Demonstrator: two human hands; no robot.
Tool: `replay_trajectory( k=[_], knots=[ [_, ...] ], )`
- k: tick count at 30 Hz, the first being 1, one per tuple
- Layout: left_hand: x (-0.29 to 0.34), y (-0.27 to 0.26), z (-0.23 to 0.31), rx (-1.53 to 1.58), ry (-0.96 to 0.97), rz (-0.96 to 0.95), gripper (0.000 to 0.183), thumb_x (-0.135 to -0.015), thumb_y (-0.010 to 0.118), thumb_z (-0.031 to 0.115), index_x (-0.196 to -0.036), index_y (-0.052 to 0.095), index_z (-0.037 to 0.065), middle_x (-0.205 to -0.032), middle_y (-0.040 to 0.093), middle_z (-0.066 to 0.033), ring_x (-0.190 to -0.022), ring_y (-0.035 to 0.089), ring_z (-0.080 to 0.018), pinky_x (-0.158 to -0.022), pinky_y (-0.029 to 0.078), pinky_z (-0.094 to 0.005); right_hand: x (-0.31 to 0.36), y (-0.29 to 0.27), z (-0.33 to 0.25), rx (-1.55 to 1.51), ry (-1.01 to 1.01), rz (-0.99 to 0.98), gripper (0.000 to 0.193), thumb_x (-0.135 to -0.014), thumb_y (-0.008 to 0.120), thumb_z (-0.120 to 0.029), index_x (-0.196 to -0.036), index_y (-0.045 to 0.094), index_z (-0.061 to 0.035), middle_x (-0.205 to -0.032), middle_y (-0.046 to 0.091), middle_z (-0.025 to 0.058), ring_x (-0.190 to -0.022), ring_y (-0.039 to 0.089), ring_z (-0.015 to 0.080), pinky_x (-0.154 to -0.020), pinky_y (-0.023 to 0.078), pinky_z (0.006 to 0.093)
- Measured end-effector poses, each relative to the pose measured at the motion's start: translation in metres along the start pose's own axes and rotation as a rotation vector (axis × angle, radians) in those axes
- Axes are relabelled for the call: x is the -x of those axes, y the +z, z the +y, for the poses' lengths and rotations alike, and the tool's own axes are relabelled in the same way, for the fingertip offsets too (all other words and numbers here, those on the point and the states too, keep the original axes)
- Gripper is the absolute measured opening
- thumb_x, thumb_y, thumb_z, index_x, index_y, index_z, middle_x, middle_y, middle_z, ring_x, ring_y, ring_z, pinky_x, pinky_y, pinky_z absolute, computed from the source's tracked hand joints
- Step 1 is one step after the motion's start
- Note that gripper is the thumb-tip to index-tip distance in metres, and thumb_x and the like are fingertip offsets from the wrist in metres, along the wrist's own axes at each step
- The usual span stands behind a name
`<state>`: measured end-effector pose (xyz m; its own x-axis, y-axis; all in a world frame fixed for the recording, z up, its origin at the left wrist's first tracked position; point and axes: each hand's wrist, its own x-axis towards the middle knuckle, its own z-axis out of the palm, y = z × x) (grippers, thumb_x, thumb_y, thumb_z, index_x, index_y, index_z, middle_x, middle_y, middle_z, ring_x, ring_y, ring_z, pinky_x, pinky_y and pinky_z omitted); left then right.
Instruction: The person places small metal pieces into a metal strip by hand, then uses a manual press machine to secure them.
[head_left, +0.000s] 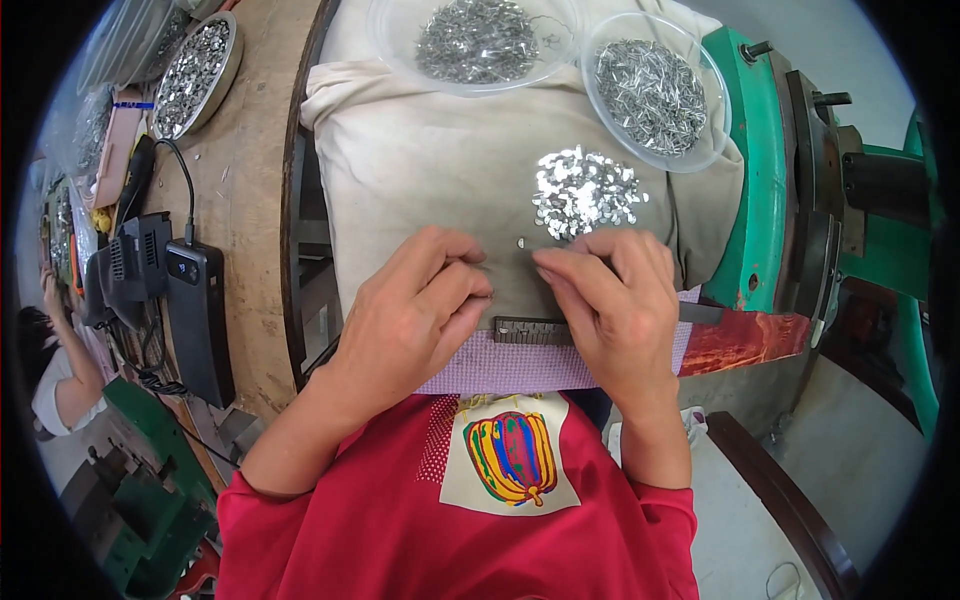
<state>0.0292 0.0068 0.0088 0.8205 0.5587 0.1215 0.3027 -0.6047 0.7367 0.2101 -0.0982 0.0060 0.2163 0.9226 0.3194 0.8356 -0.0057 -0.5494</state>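
My left hand (415, 305) is closed over the cloth, thumb and fingers pressed together; anything in that pinch is too small to name. Opposite it, my right hand (625, 300) also makes a pinch, its fingertips near one loose metal piece (521, 243). What those fingertips hold, if anything, I cannot make out. Just beyond the right hand lies a pile of small shiny metal pieces (585, 190). A dark metal strip with a row of marks or notches (530, 331) lies on the purple checked cloth (510, 368) between my hands, its right end beside my right hand.
Two clear plastic bowls, one of thin metal pins (575, 60) and one of short metal pieces (722, 105), stand on the beige cloth (400, 130). A green machine (755, 170) borders the right. Leftward are a wooden table (255, 120), a black power bank (198, 320) and another person (75, 375).
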Motion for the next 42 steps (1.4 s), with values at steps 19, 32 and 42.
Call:
replay_trajectory(
  k=[19, 32, 42],
  knots=[
    [0.017, 0.020, 0.010, 0.049, 0.059, 0.017, 0.022, -0.072, 0.075, 0.001, -0.088, 0.061, 0.003, -0.103, 0.060, -0.0097, -0.087, 0.060, -0.0279, -0.072, 0.050, -0.0378, 0.031, -0.012, -0.008, -0.086, -0.003, -0.037, 0.020, -0.069, 0.080, -0.007, -0.087, 0.070, -0.0080, -0.096, 0.063, 0.0044, -0.088, 0.060, 0.0255, -0.082, 0.043, 0.0402],
    [0.019, 0.020, 0.008, 0.065, 0.057, 0.002, 0.025, -0.072, 0.078, 0.005, -0.091, 0.062, 0.003, -0.104, 0.060, -0.0106, -0.090, 0.060, -0.0287, -0.074, 0.049, -0.0384, 0.016, -0.008, 0.000, 0.256, 0.102, -0.163, 0.051, -0.074, 0.079, -0.017, -0.124, 0.070, -0.0170, -0.138, 0.053, 0.0099, -0.123, 0.044, 0.0351, -0.106, 0.032, 0.0451],
    [0.020, 0.019, 0.011, -0.042, 0.105, -0.020, 0.021, -0.074, 0.075, 0.005, -0.090, 0.063, 0.004, -0.104, 0.062, -0.0090, -0.089, 0.060, -0.0264, -0.074, 0.049, -0.0369, 0.027, -0.029, 0.003, 0.176, 0.071, 0.015, 0.023, -0.064, 0.085, -0.012, -0.085, 0.076, -0.0145, -0.118, 0.066, 0.0062, -0.118, 0.048, 0.0334, -0.097, 0.038, 0.0413]
  ],
)
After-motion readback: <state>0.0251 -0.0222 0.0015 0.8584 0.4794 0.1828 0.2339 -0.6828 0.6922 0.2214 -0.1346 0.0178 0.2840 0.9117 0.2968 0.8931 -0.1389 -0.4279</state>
